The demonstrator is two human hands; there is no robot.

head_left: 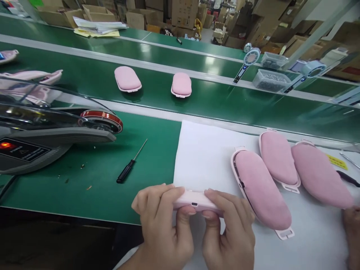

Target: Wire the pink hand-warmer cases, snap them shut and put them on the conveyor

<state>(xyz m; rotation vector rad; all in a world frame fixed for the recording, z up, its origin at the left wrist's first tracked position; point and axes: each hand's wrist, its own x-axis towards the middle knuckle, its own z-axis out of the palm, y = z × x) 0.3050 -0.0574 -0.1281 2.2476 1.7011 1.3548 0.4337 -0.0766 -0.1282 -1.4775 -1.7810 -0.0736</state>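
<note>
Between both hands is a pale pink, padded oval device (199,199), turned edge-on so that a small port faces me. My left hand (165,221) grips its left end, thumb below and fingers on top. The right end is pinched the same way by my right hand (229,225). Just right of my right hand lies a pink padded oval device (260,187) with strap loops, its side seam showing a dark gap. Two more, a middle pink device (279,157) and a right pink device (320,174), lie beyond it on a white sheet (208,150).
A black-handled screwdriver (126,170) lies on the green bench. A machine with a red-rimmed wheel (102,120) stands at left. Two pink devices, one left (128,78) and one right (181,84), sit on the green belt. Another person's hand (353,221) shows at the right edge.
</note>
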